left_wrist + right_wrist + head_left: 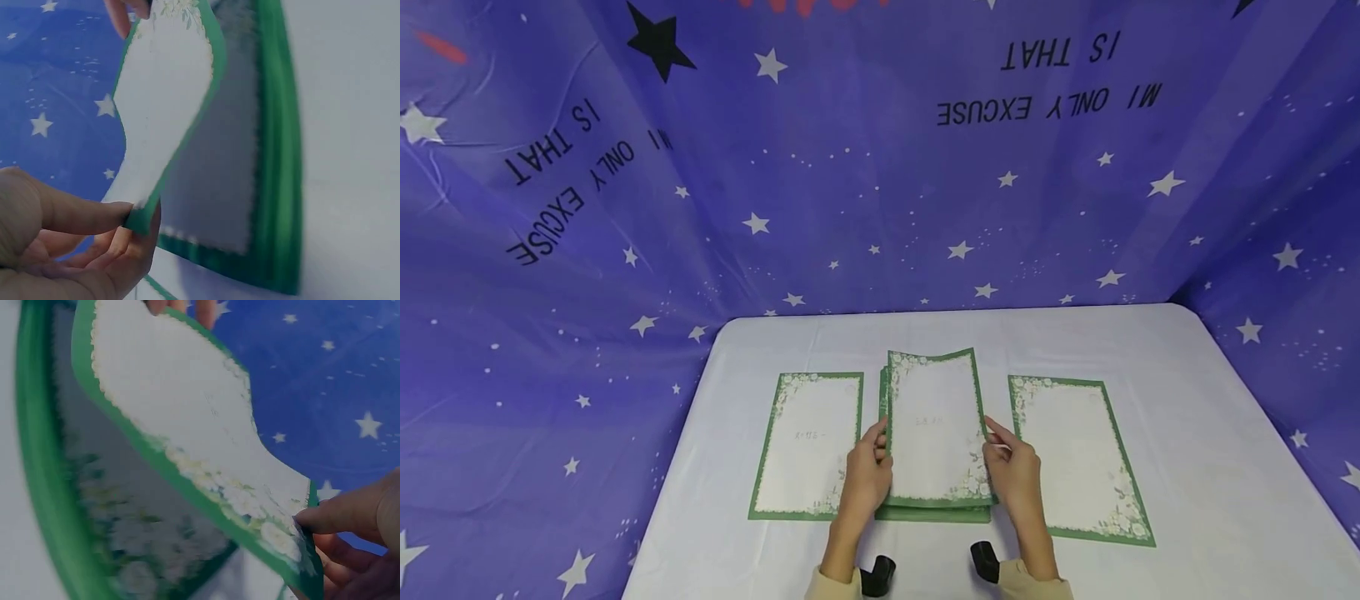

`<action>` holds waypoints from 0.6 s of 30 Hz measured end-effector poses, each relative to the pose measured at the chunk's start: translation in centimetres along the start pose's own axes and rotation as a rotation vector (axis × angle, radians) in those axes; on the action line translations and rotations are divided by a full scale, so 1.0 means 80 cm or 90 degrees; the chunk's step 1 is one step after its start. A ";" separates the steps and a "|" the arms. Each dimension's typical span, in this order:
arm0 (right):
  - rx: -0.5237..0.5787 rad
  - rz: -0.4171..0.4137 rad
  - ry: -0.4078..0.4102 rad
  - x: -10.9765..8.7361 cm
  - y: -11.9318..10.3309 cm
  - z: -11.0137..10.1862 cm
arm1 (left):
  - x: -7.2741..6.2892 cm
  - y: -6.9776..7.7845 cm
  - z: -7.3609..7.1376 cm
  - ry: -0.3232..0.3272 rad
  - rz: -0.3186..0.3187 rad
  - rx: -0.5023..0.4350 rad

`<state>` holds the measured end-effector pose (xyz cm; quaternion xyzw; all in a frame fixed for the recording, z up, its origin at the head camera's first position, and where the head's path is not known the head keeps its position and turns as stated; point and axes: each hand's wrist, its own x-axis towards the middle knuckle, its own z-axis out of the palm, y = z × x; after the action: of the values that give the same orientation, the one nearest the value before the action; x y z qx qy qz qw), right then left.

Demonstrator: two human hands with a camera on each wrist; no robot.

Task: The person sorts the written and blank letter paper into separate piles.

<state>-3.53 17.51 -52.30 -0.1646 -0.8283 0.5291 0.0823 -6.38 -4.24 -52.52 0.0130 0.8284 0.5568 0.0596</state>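
Note:
A green-bordered sheet of paper [934,425] with white flowers in two corners and faint writing is held up by both hands. My left hand [870,475] pinches its left edge between thumb and fingers. On the opposite edge, my right hand [1013,471] pinches it the same way. The sheet bows between the hands in both wrist views. Beneath it lies a stack of similar sheets [934,514], whose layered green edges show in the left wrist view [278,156]. The raised sheet covers most of that stack in the head view.
One matching sheet [808,442] with handwriting lies left of the stack, and another sheet [1078,458] lies to the right. All rest on a white-covered table [1210,467]. A blue star-patterned cloth [880,208] hangs behind and at the sides.

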 end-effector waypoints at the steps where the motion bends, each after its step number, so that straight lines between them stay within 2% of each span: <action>1: 0.021 0.013 -0.006 0.000 -0.003 -0.005 | 0.000 0.003 -0.002 -0.002 -0.002 -0.008; 7: 0.118 0.047 -0.034 -0.005 -0.025 -0.027 | -0.002 0.019 -0.015 0.015 0.010 -0.030; 12: 0.133 0.042 -0.033 -0.006 -0.037 -0.034 | -0.004 0.033 -0.021 0.016 0.033 -0.049; 18: 0.125 0.050 -0.032 -0.006 -0.039 -0.035 | -0.003 0.037 -0.023 0.016 0.033 -0.073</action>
<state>-2.79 18.51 -48.27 -0.1746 -0.7670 0.6148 0.0563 -6.50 -4.79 -49.09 0.0237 0.7950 0.6051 0.0356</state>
